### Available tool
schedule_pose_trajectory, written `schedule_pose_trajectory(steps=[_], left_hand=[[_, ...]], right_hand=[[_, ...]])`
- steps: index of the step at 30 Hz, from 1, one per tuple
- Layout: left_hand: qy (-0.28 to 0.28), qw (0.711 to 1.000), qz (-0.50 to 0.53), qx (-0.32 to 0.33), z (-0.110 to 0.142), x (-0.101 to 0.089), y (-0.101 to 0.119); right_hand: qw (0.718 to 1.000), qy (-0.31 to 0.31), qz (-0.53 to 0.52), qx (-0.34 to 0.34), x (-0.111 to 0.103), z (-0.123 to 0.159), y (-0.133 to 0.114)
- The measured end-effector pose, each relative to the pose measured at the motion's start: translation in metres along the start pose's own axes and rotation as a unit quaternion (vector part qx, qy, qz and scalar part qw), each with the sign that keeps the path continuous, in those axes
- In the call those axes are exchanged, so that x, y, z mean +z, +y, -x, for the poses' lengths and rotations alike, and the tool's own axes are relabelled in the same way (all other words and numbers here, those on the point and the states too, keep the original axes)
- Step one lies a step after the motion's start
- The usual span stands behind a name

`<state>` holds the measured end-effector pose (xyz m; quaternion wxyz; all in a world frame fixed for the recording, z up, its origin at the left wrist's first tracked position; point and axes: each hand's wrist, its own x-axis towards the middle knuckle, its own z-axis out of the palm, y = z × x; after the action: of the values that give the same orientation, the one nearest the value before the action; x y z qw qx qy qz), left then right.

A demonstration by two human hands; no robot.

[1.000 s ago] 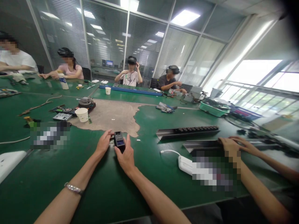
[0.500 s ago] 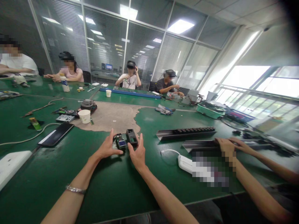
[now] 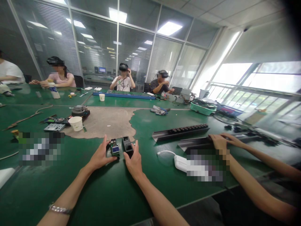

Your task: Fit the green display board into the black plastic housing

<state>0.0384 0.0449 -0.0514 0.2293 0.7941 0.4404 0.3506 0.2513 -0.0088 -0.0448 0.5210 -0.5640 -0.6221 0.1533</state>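
My left hand (image 3: pixel 100 156) holds a small circuit board with a blue screen (image 3: pixel 115 147) between thumb and fingers, low over the green table (image 3: pixel 113 191). My right hand (image 3: pixel 134 160) grips a small black housing (image 3: pixel 127 144) just to the right of the board. The two parts sit side by side, nearly touching. A metal bracelet (image 3: pixel 60 209) is on my left wrist.
A co-worker's hands (image 3: pixel 219 142) rest on a metal rail (image 3: pixel 195 143) at right; another rail with black parts (image 3: pixel 180 131) lies beyond. A white adapter with cable (image 3: pixel 180 162), a paper cup (image 3: pixel 76 123), a green tray (image 3: pixel 202 108) and several seated people surround the table.
One second ago both hands held a single black device; it has come apart into a board in my left hand and a housing in my right. The view turned slightly.
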Motion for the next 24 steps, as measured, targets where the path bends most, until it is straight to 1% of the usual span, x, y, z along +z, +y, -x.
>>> schedule_pose_trajectory(steps=[3,5,8,10,12,15,18,21,24], left_hand=[[-0.012,1.0,0.015,-0.009,0.001,-0.004,0.003],[-0.03,0.999,0.037,-0.003,0.001,-0.009,0.004],[-0.053,0.992,0.111,0.004,0.001,-0.016,0.002],[-0.047,0.985,0.168,-0.007,0.0,-0.017,-0.001],[-0.028,0.979,0.201,-0.019,-0.001,-0.015,-0.006],[-0.008,0.976,0.216,-0.025,-0.003,-0.009,-0.011],[0.003,0.974,0.225,-0.032,-0.004,-0.006,-0.015],[0.006,0.968,0.247,-0.044,-0.004,-0.007,-0.015],[0.005,0.962,0.268,-0.055,-0.005,-0.01,-0.012]], right_hand=[[1.0,0.003,-0.028,0.015,-0.003,-0.002,-0.004],[0.998,0.014,-0.056,0.026,-0.004,-0.004,-0.007],[0.994,0.021,-0.105,0.037,-0.005,-0.007,-0.018],[0.991,0.011,-0.126,0.032,-0.003,-0.009,-0.029],[0.991,-0.007,-0.132,0.018,0.0,-0.011,-0.041],[0.992,-0.022,-0.12,0.003,0.008,-0.014,-0.056],[0.996,-0.029,-0.083,0.006,0.016,-0.016,-0.062],[0.998,-0.034,-0.048,0.016,0.022,-0.018,-0.066],[0.998,-0.052,-0.026,0.007,0.025,-0.017,-0.069]])
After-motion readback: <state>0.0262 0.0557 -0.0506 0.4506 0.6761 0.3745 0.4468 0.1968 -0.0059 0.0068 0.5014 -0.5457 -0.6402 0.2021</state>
